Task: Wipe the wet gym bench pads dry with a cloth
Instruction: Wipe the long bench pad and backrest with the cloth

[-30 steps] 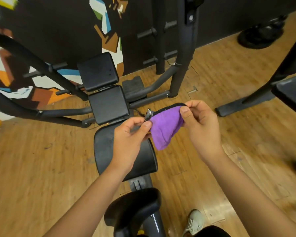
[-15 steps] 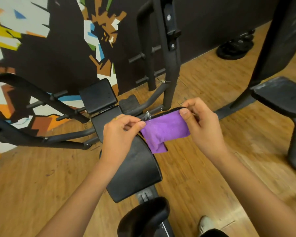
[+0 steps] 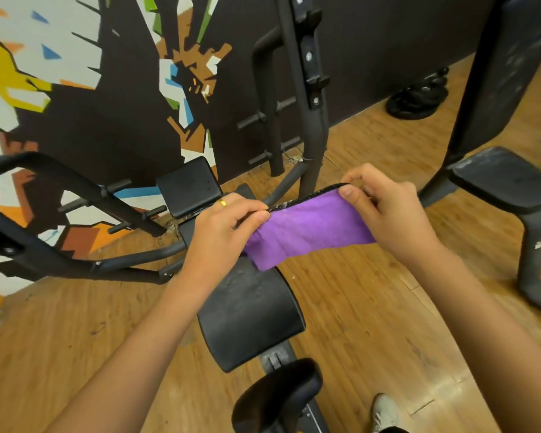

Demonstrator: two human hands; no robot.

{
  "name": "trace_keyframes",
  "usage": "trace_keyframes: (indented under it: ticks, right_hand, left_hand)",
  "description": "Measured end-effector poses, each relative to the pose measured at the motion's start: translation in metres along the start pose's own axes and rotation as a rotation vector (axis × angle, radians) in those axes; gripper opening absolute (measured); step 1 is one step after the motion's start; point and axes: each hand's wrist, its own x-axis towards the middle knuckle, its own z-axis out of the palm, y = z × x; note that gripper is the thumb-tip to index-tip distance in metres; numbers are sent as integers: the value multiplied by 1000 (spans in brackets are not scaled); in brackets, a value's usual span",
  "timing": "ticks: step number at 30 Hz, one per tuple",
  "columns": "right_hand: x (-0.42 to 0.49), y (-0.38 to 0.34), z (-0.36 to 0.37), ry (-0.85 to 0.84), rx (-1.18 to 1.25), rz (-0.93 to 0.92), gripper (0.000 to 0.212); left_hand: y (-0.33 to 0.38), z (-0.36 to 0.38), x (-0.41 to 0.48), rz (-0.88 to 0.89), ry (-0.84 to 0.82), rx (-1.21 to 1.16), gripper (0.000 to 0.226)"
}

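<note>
Over the pad, left hand and right hand pinch the cloth, seemingly taut.

The left hand and right hand are farther apart than a second ago; the purple cloth pinched between them, bunched and drooping earlier, is now pulled wide and nearly flat; the view tilts higher up the wall.
</note>
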Motion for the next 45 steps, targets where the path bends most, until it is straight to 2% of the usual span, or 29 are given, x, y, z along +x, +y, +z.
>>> trace_keyframes:
  ticks: [2, 6, 8, 10, 12, 14, 18, 22, 25, 28, 30, 32, 34, 35, 37, 39, 41, 43, 45]
  right_hand:
    - [1, -4, -3, -26, -26, 20, 3]
    - [5, -19, -7, -24, 26, 69, 6]
    - [7, -25, -10, -50, 154, 123, 5]
    - [8, -30, -11, -83, 279, 156, 6]
    - [7, -33, -10, -102, 392, 186, 9]
    - [7, -35, -8, -120, 461, 207, 10]
    - [8, -30, -5, -186, 464, 230, 12]
    - [16, -24, -8, -235, 292, 211, 12]
    - [25, -25, -10, -252, 303, 255, 15]
    - [30, -32, -8, -244, 481, 327, 18]
    - [32, -36, -7, -198, 635, 388, 16]
    - [33, -40, -8, -129, 812, 481, 15]
    - [36, -43, -9, -42, 976, 606, 15]
    - [37, -44, -9, 5, 1034, 673, 14]
    - [35, -46, -8, 60, 1138, 770, 14]
    - [31, -47, -5, 14, 1256, 754, 20]
    - [23, -46, 0, -116, 1307, 662, 32]
    - [16, -42, 7, -234, 1253, 561, 50]
    - [9, -37, 13, -300, 1093, 486, 66]
  left_hand:
    - [2, -7, 0, -56, -54, -72, 10]
    - [5, -13, 1, -199, -357, -301, 17]
    - [6, -12, -1, -226, -368, -378, 22]
    - [7, -13, -1, -255, -303, -442, 25]
    - [6, -15, 3, -246, -265, -425, 25]
    - [4, -19, 7, -218, -312, -379, 23]
    - [-6, -29, 13, -160, -476, -258, 20]
    - [-11, -46, 23, -195, -723, -292, 26]
    - [-19, -54, 23, -257, -848, -449, 27]
    - [-27, -59, 14, -316, -896, -789, 13]
    - [-35, -60, 5, -300, -876, -990, 27]
    - [-44, -56, -7, -361, -740, -1201, 45]
    - [-46, -46, -18, -483, -466, -1442, 53]
    - [-44, -40, -22, -546, -312, -1514, 49]
    - [-34, -30, -27, -669, -102, -1547, 45]
    - [-24, -22, -29, -757, -12, -1527, 48]
    - [-16, -16, -30, -816, 50, -1543, 46]
    - [-13, -14, -29, -816, 62, -1527, 48]
    - [-14, -15, -27, -758, -4, -1427, 61]
